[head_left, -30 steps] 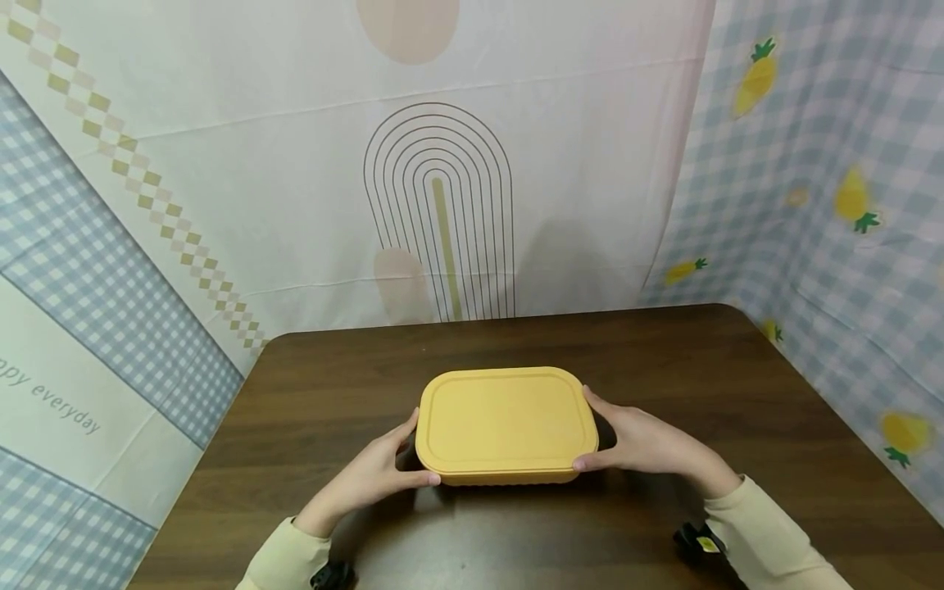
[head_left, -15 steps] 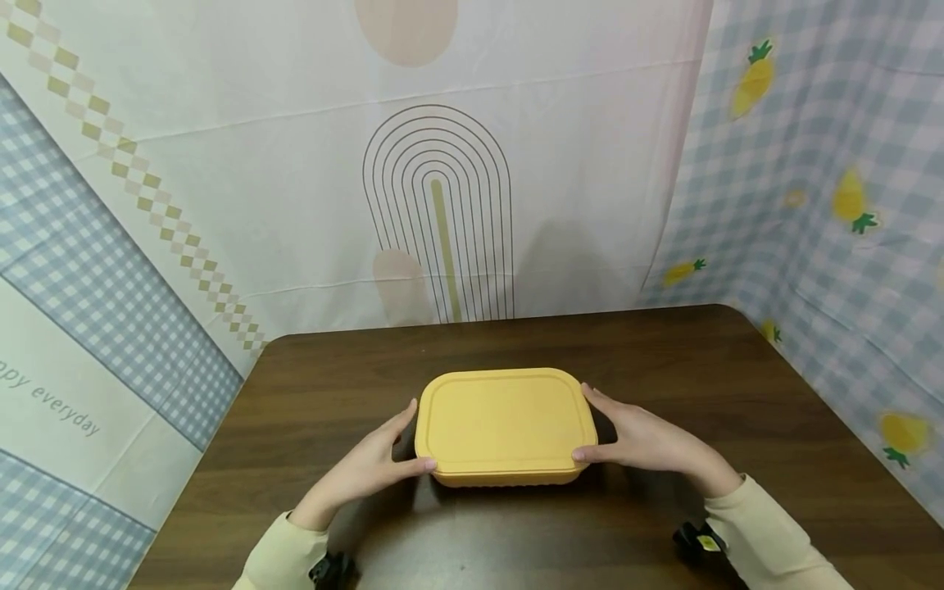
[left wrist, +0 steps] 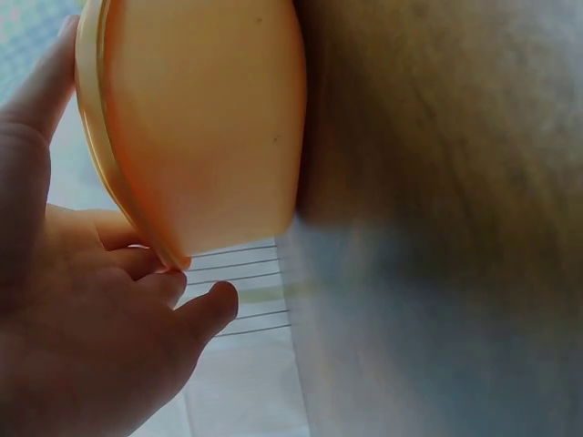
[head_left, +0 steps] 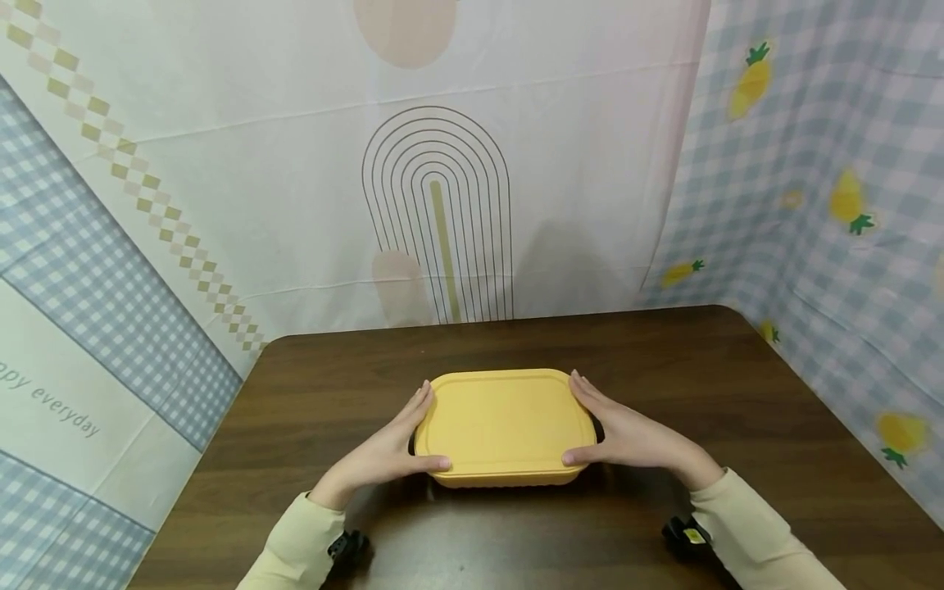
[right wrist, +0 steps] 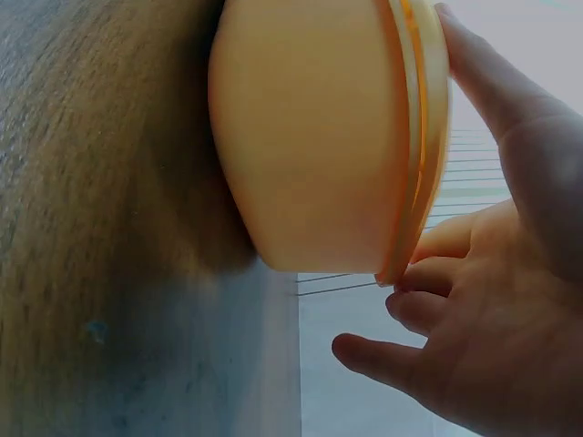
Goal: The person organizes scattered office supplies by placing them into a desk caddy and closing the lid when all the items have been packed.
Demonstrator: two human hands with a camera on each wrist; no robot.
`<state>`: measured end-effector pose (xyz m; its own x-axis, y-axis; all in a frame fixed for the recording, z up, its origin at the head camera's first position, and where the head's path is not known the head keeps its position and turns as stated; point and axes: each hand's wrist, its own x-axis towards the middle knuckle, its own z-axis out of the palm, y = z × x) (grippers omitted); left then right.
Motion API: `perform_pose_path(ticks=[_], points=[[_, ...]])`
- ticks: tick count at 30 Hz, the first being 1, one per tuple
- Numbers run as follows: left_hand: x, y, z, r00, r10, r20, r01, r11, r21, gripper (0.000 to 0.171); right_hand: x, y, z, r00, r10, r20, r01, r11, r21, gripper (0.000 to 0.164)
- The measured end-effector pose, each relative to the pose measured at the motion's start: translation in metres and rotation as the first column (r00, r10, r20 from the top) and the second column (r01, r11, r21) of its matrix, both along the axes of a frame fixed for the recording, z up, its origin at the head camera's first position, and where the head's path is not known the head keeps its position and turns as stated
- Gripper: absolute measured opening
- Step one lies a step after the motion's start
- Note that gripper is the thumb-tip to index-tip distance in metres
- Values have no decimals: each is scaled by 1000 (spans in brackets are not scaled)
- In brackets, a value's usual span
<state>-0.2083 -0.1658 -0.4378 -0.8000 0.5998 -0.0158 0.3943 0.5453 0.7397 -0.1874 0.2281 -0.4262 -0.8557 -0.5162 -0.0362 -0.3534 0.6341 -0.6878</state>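
Note:
A yellow rectangular container (head_left: 509,478) with rounded corners sits on the brown table, covered by a matching yellow lid (head_left: 506,422). At its left end, my left hand (head_left: 383,451) rests on the lid's edge, thumb on the near corner and fingers at the far corner. My right hand (head_left: 637,442) lies likewise on the right end. Through the left wrist view, the container's side wall (left wrist: 200,118) appears, and the little finger stands apart from it. The right wrist view shows fingers touching the lid's rim (right wrist: 424,137). The contents are hidden.
The brown wooden table (head_left: 472,541) reaches back to a pale hanging cloth (head_left: 590,164) with printed arches. Blue checked cloth (head_left: 826,270) with yellow fruit prints hangs at the right. A black strap device (head_left: 686,537) sits at the right wrist.
Both hands have shifted inward, and their thumbs and fingers now lie further over the lid's corners. The left hand briefly slid outward before this. The container has stayed in place.

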Motion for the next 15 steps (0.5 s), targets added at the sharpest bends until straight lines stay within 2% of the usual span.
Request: perform_pose_path(ticks=[8,15], points=[[-1,0,1,999,-20,27,20,1000,-1,112,-2,0,-4,1000,5,31,-5,1000,-4,116],[-9,4,-1,999,-30,45,31,1000,-7,112,-10,6,-8,999,-1,48,2,1000,-25,116]])
